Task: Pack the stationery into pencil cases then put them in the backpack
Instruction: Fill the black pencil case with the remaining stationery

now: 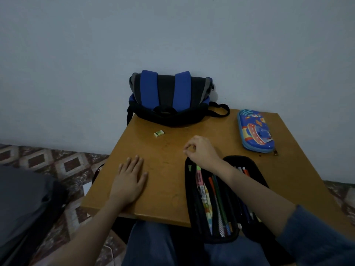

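Eraser [159, 133] lay near desk's [165, 191] far edge, before backpack [169, 96], long axis crosswise, far-left of right hand [200, 151]. That hand's fingers curled together above black pencil case's [190, 198] far end; whether holding anything, could not tell. Left hand [129, 177] flat, near-left edge.

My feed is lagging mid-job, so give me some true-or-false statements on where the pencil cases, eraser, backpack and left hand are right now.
1. The black zip-up fabric pencil case lies open with pens inside. True.
2. The small white-and-green eraser is already packed in a case. False: it lies loose on the brown wooden table, in front of the backpack.
3. The blue cartoon-print hard pencil case is closed. True.
4. The left hand grips a pen. False: it rests flat on the table, holding nothing.
5. The blue-and-black backpack sits on the floor. False: it stands on the table's far edge, by the wall.
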The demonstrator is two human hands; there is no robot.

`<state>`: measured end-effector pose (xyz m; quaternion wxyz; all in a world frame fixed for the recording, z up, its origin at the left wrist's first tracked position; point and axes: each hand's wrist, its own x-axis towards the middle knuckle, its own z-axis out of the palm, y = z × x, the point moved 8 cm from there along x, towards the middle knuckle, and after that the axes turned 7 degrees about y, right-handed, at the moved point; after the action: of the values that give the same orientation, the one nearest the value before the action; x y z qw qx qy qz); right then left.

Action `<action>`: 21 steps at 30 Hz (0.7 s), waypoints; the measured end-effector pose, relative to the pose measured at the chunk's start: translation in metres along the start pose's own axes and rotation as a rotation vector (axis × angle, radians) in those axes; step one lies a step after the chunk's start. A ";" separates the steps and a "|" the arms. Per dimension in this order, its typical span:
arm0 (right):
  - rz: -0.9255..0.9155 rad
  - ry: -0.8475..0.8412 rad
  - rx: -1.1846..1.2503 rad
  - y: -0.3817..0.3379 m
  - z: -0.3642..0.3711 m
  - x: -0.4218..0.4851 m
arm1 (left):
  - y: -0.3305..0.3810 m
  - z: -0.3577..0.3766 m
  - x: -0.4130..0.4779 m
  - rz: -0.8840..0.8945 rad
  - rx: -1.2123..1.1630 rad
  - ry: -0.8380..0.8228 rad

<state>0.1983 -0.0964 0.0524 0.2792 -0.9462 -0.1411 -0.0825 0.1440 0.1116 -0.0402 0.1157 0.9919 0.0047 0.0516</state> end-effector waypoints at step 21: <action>-0.072 -0.324 -0.324 -0.025 0.111 0.089 | -0.004 -0.004 0.003 -0.022 -0.083 0.072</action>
<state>0.2831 0.0046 -0.0057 0.0941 -0.9739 -0.2027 0.0390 0.1468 0.1166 -0.0373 0.1570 0.9837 0.0177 0.0859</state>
